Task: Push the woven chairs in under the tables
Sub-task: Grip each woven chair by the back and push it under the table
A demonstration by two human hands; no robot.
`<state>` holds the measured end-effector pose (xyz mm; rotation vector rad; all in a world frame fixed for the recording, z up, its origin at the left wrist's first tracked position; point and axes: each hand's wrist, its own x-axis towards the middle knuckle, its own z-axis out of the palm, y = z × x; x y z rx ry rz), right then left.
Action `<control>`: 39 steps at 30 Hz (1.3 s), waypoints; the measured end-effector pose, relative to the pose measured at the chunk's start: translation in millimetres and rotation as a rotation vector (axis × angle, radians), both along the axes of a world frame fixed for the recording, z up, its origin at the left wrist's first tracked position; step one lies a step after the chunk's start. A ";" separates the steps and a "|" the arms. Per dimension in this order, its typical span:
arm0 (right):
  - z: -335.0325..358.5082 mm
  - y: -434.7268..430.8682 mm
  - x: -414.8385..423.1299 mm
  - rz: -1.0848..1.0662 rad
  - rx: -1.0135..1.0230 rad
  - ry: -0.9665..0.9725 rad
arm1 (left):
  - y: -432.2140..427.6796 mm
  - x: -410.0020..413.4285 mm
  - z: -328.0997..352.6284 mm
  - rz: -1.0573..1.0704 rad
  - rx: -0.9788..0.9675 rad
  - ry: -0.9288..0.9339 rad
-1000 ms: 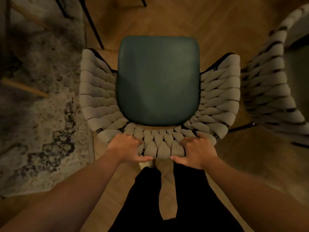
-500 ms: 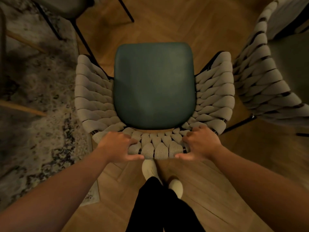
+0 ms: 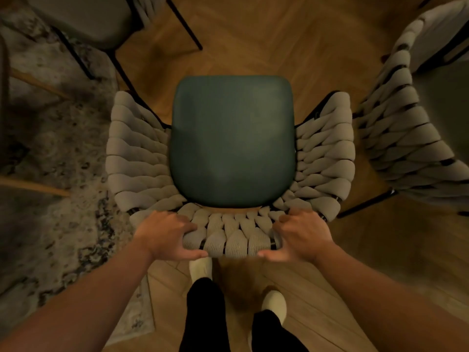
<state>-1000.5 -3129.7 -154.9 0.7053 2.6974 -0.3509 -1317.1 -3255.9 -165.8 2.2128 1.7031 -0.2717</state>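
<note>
Left hand (image 3: 165,235) & right hand (image 3: 302,235) both grip the top rail of the woven chair (image 3: 236,237), fingers curled over the weave, thumbs under the rim, one hand near each back corner. I see the chair right in front of me on the wood floor (image 3: 279,41), green seat (image 3: 232,141) facing away, its left side over the edge of the rug (image 3: 50,174). A 2nd woven chair (image 3: 401,138) stands just beside it on the right, w/ another chair's seat (image 3: 83,19) at top left.
</note>
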 end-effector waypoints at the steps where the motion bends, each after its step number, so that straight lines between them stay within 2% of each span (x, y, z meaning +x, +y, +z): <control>1: 2.3 -2.9 -4.4 -0.003 -0.029 -0.016 | -1.5 -4.8 -0.8 -0.003 0.031 -0.008; 8: 0.0 -9.0 -65.3 -0.083 -0.071 0.004 | 20.4 -82.5 -9.7 -0.056 0.028 -0.020; 16: -1.8 -14.4 -129.0 -0.213 -0.043 0.068 | 54.1 -153.4 -3.3 -0.133 -0.088 0.024; 22: -4.7 -8.3 -153.6 -0.259 0.012 0.083 | 72.4 -182.7 6.0 -0.210 -0.078 0.056; 28: -10.8 -10.9 -184.9 -0.328 0.066 0.132 | 85.5 -216.9 4.4 -0.196 -0.092 0.056; 32: -11.3 -16.2 -193.9 -0.397 0.059 0.091 | 88.2 -221.8 6.2 -0.206 -0.091 0.102; 34: -11.0 -21.8 -191.7 -0.455 0.030 0.111 | 85.4 -218.1 7.7 -0.166 -0.111 0.093; 36: -10.5 -25.4 -191.4 -0.552 0.003 0.163 | 85.9 -215.7 8.3 -0.039 -0.139 0.041; 39: -14.2 -30.0 -192.5 -0.658 0.038 0.214 | 89.0 -212.2 7.6 0.059 -0.152 0.037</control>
